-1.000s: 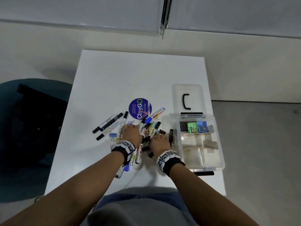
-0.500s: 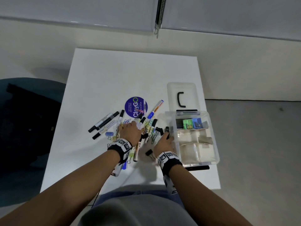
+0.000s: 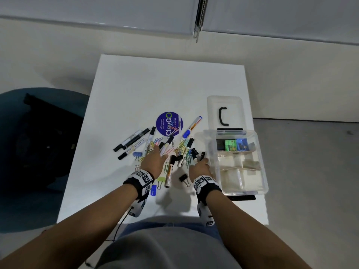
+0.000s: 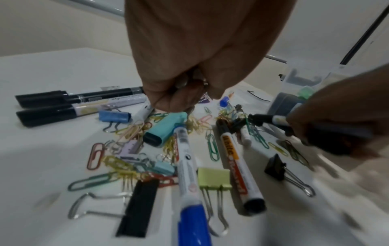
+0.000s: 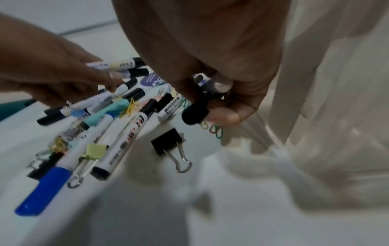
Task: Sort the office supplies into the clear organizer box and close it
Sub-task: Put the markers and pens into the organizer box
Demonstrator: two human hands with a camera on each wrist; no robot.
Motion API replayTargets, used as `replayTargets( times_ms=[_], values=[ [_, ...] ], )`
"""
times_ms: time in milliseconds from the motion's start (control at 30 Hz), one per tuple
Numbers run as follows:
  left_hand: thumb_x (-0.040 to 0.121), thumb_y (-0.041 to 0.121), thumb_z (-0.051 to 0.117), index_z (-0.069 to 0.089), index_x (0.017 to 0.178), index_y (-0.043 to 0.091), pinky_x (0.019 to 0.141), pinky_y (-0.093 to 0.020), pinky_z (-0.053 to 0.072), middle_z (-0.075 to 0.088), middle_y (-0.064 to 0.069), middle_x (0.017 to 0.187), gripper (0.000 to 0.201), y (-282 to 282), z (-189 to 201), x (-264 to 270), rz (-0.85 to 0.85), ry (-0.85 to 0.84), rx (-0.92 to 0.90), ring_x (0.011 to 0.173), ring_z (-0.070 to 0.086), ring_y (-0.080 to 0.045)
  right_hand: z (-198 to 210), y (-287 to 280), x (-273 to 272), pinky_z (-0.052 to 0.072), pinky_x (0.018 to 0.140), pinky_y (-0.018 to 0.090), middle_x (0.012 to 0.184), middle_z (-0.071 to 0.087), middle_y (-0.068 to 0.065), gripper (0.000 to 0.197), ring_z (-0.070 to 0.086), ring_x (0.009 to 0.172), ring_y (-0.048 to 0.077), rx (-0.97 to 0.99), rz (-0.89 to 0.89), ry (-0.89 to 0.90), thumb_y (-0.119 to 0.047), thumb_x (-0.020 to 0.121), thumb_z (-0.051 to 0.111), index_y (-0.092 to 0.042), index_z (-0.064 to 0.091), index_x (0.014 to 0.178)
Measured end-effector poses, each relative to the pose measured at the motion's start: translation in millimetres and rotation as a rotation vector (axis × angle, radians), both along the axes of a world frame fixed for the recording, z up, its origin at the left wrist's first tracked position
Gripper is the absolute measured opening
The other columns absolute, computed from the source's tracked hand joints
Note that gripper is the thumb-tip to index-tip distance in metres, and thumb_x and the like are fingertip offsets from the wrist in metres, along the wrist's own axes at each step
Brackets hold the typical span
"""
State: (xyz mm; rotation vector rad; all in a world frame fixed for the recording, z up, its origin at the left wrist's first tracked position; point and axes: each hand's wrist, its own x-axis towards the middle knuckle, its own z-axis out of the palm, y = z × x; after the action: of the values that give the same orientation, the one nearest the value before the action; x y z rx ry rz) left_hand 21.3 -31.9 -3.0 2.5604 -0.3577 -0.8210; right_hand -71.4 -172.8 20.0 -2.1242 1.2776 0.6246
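The clear box [image 3: 261,162] sits at the desk's [image 3: 165,90] right edge, toward the near right corner, with its lid [image 3: 225,111] swung open and lying flat toward the far edge. Its far compartment holds small green [image 3: 230,145] and blue packs [image 3: 242,144] beside a dark item; the near compartments show only pale dividers. The loose supplies lie just left of the box, around the desk's middle near the front edge: markers [image 3: 134,139] with black caps, a blue-capped marker [image 3: 192,124] pointing toward the far right, coloured paper clips [image 3: 182,150], binder clips, and a round purple sticker [image 3: 169,123] on the far side of the pile. The right hand [image 3: 200,167] is next to the box's left wall, fingers curled round a bundle of black-capped markers [image 5: 194,113], with paper clips hanging below the fingertips [image 5: 223,116]. A black binder clip [image 3: 183,178] lies on the desk just left of that wrist. The left hand [image 3: 153,162] is over the left part of the pile, fingers bunched downward onto the clips and markers; the left wrist view shows the fingertips [image 4: 168,103] drawn together, but whether they pinch anything cannot be told. A yellow binder clip [image 4: 213,178], a blue-capped marker [image 4: 189,191] and a white marker [image 4: 238,164] lie near the left wrist.
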Motion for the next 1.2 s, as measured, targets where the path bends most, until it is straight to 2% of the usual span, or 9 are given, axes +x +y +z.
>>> replayTargets(
  times_ms=[133,233,333,500,633,733,933,1100,1200],
  values=[
    [0.097,0.046,0.043,0.043,0.120,0.008,0.070,-0.037,0.046,0.066,-0.017,0.107,0.045,-7.9,-7.4,-23.8,-0.071,-0.013,0.148,0.094,0.065,-0.037,-5.4,0.2,0.3,0.043,0.096,0.041,0.122,0.054,0.033,0.044,0.062,0.103,0.034,0.095,0.020,-0.070,-0.009,0.095,0.038,0.006,0.041,0.136],
    [0.094,0.050,0.048,0.045,0.123,0.004,0.074,-0.038,0.053,0.068,-0.016,0.109,0.054,-16.4,-13.2,-35.3,-0.081,0.022,0.250,0.096,0.067,-0.034,17.1,-0.6,5.4,0.042,0.096,0.033,0.111,0.060,0.020,0.035,0.061,0.105,0.034,0.136,-0.003,-0.076,-0.012,0.096,0.044,0.003,0.046,0.128],
    [0.092,0.043,0.053,0.047,0.120,0.005,0.072,-0.036,0.051,0.067,-0.015,0.111,0.047,-19.5,-16.7,-36.0,-0.072,0.037,0.263,0.098,0.067,-0.033,20.7,-5.6,10.0,0.041,0.104,0.050,0.085,0.056,0.010,0.023,0.063,0.095,0.031,0.233,0.007,-0.148,-0.015,0.095,0.047,-0.004,0.046,0.115],
    [0.092,0.040,0.051,0.053,0.117,0.005,0.080,-0.037,0.051,0.064,-0.015,0.115,0.043,-23.1,-7.5,-31.6,-0.023,0.051,0.197,0.103,0.063,-0.034,59.4,-38.6,10.4,0.045,0.065,0.033,0.092,0.057,0.015,0.026,0.057,0.078,0.028,0.332,0.202,-0.374,-0.025,0.101,0.039,-0.008,0.033,0.120],
    [0.097,0.032,0.045,0.047,0.115,0.001,0.082,-0.038,0.048,0.058,-0.019,0.120,0.036,-16.8,5.3,-21.0,0.036,0.067,0.059,0.103,0.059,-0.037,99.3,-102.0,-5.3,0.044,0.072,0.032,0.097,0.059,0.003,0.030,0.059,0.085,0.022,0.132,0.473,-0.441,-0.033,0.101,0.043,-0.015,0.043,0.124],
    [0.100,0.019,0.040,0.043,0.105,-0.001,0.075,-0.039,0.043,0.055,-0.022,0.102,0.021,-17.2,24.7,-15.8,0.014,0.064,-0.045,0.098,0.057,-0.039,113.5,-154.4,-25.6,0.044,0.081,0.032,0.112,0.063,-0.002,0.033,0.060,0.101,0.022,-0.032,0.637,-0.253,-0.026,0.096,0.051,-0.027,0.052,0.129],
    [0.103,0.033,0.036,0.031,0.114,0.027,0.050,-0.025,0.047,0.063,-0.003,0.084,0.014,-62.3,84.8,-23.6,-0.173,0.246,-0.316,0.064,0.062,-0.017,83.8,-178.6,-41.8,0.050,0.093,0.038,0.129,0.061,0.006,0.048,0.061,0.113,0.028,-0.203,0.959,0.122,-0.009,0.091,0.050,-0.031,0.053,0.133],
    [0.102,0.031,0.039,0.039,0.116,0.018,0.060,-0.031,0.047,0.064,-0.006,0.088,0.020,-112.3,100.4,-30.1,-0.416,0.187,-0.250,0.065,0.057,-0.018,70.4,-181.3,-48.0,0.051,0.092,0.037,0.128,0.062,0.002,0.049,0.058,0.117,0.027,-0.063,0.930,-0.023,-0.011,0.091,0.054,-0.030,0.052,0.136],
    [0.101,0.027,0.042,0.037,0.104,0.022,0.059,-0.030,0.043,0.065,-0.009,0.088,0.008,-128.2,101.7,-29.5,-0.533,0.109,-0.185,0.066,0.057,-0.022,76.3,-199.3,-58.0,0.052,0.083,0.034,0.111,0.068,0.000,0.025,0.064,0.103,0.025,-0.095,0.759,-0.201,-0.031,0.090,0.060,-0.026,0.063,0.113]
  ],
)
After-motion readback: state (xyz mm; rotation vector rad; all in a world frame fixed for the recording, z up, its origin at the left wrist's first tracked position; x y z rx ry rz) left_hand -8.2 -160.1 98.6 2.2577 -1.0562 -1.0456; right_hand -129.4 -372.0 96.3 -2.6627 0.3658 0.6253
